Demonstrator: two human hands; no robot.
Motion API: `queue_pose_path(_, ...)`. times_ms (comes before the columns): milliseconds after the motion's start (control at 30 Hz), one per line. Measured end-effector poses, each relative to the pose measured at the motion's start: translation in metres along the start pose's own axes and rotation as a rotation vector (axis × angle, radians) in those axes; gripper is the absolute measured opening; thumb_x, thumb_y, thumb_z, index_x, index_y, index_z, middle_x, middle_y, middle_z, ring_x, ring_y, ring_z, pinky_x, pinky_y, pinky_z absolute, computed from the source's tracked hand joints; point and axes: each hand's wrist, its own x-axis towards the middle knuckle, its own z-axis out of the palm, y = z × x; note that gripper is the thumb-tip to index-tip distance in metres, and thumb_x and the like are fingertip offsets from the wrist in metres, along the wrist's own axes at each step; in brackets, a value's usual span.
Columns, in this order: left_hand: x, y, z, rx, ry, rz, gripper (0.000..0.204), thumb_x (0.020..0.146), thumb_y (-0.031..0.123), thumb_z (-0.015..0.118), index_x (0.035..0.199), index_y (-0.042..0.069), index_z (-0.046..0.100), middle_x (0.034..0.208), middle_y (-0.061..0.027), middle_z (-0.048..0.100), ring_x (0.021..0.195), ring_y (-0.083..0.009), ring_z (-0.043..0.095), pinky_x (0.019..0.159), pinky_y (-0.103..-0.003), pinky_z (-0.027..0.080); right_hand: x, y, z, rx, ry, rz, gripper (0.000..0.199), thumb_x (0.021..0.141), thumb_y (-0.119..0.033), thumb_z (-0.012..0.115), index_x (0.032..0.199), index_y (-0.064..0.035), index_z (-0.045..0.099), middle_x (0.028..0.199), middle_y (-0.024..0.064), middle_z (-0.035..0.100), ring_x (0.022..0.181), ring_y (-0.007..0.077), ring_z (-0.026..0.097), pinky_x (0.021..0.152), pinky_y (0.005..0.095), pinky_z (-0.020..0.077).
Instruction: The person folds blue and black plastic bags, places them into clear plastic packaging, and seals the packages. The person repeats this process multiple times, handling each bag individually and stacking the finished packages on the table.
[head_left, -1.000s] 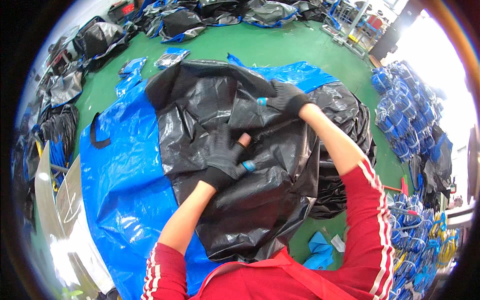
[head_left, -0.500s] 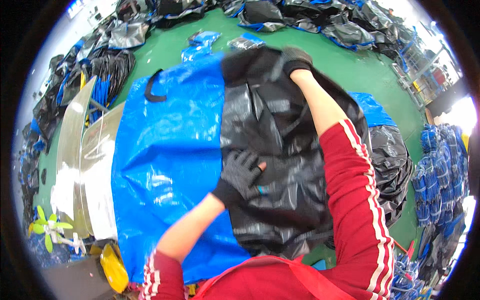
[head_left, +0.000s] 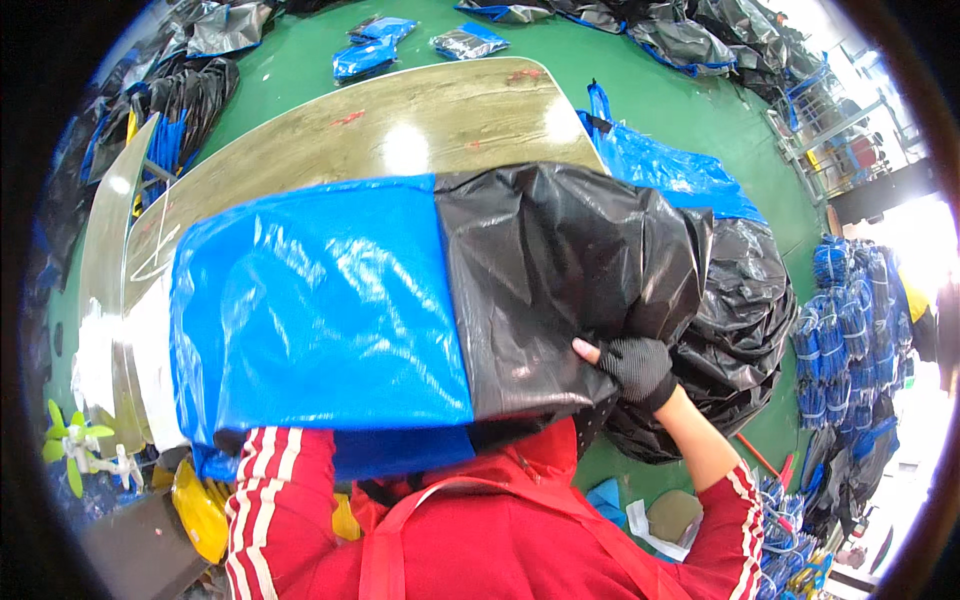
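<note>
A large blue and black plastic sheet (head_left: 320, 290) lies folded over the table in front of me, blue at the left and black at the right. My right hand (head_left: 640, 372), in a grey and black glove with a bare thumb tip, is closed on the near right part of the black half. The thumb lies on top of the plastic while the fingers curl in. My left forearm reaches under the near blue edge, and that hand is hidden beneath the sheet.
The bare tabletop (head_left: 440, 115) shows beyond the sheet. Right of it is a heap of black and blue plastic (head_left: 745, 300). Tied blue bundles (head_left: 850, 340) stand further right. Blue packets (head_left: 365, 58) lie on the green floor. A yellow object (head_left: 198, 510) is at the lower left.
The sheet's far part has been folded toward me, baring the table behind it. My right hand has come from the far edge to the near right. My left hand has gone under the sheet.
</note>
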Motion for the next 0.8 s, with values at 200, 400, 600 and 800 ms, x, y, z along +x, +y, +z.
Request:
queue_pose_path(200, -0.184, -0.018, -0.102, -0.091, -0.077, -0.319, 0.062, 0.083, 0.042, 0.063, 0.136, 0.012, 0.051, 0.131, -0.0173, 0.054, 0.116, -0.026, 0.051, 0.094, -0.047, 0.04, -0.013, 0.014, 0.043, -0.037, -0.265, 0.063, 0.049, 0.087, -0.02, 0.053, 0.134, -0.034, 0.055, 0.087, 0.0051, 0.067, 0.071, 0.0258, 0.067, 0.059, 0.0394, 0.0501)
queue_pose_path(400, -0.308, -0.066, -0.161, -0.158, -0.009, -0.853, 0.056, 0.088, 0.032, 0.064, 0.136, 0.007, 0.051, 0.123, -0.0169, 0.061, 0.107, -0.0217, 0.06, 0.089, -0.039, 0.05, 0.032, -0.03, -0.025, -0.143, -0.557, 0.064, 0.057, 0.082, -0.029, 0.065, 0.137, -0.0258, 0.051, 0.099, 0.0142, 0.066, 0.086, 0.0318, 0.067, 0.071, 0.0433, 0.0514)
queue_pose_path(600, -0.405, -0.103, -0.111, -1.059, 0.322, -1.121, 0.067, 0.083, 0.033, 0.073, 0.133, -0.004, 0.049, 0.114, -0.0165, 0.065, 0.095, -0.0239, 0.065, 0.084, -0.035, 0.055, 0.123, -0.013, -0.077, 0.297, 0.252, 0.197, 0.073, 0.081, -0.056, 0.062, 0.141, -0.0174, 0.046, 0.134, 0.0217, 0.054, 0.126, 0.0392, 0.049, 0.107, 0.05, 0.0353)
queue_pose_path(800, -0.436, -0.02, -0.068, -0.636, 0.074, -1.323, 0.064, 0.084, 0.036, 0.071, 0.133, -0.001, 0.05, 0.115, -0.0105, 0.063, 0.094, -0.0204, 0.063, 0.083, -0.037, 0.055, 0.141, 0.038, 0.059, -0.52, -0.158, 0.494, 0.089, 0.078, -0.074, 0.05, 0.151, -0.0266, 0.031, 0.157, 0.0143, 0.023, 0.147, 0.0392, 0.008, 0.112, 0.0651, -0.0044)
